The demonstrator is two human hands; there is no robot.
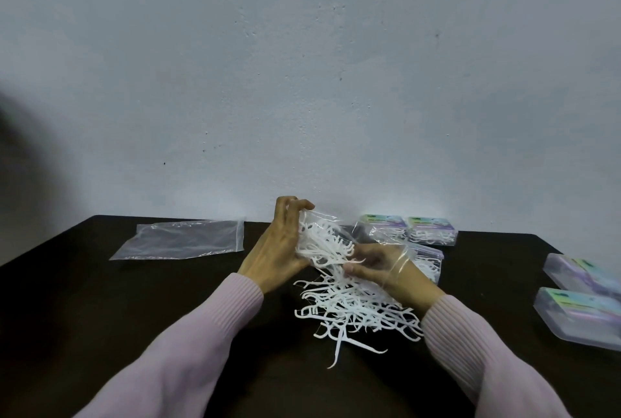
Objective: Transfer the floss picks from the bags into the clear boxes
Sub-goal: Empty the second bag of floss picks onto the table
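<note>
We see the left hand [280, 242] gripping the clear bag [331, 236] of floss picks [353, 308] — the right hand [376, 264], seemingly inside, pinches some.

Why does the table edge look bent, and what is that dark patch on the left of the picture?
Head view: the wide-angle lens bows the table edge, so it curves down toward both sides. The dark smudge on the wall at far left looks like a soft shadow. Light is dim and even; the empty bag catches faint glare, and the loose floss picks look slightly soft.
</note>
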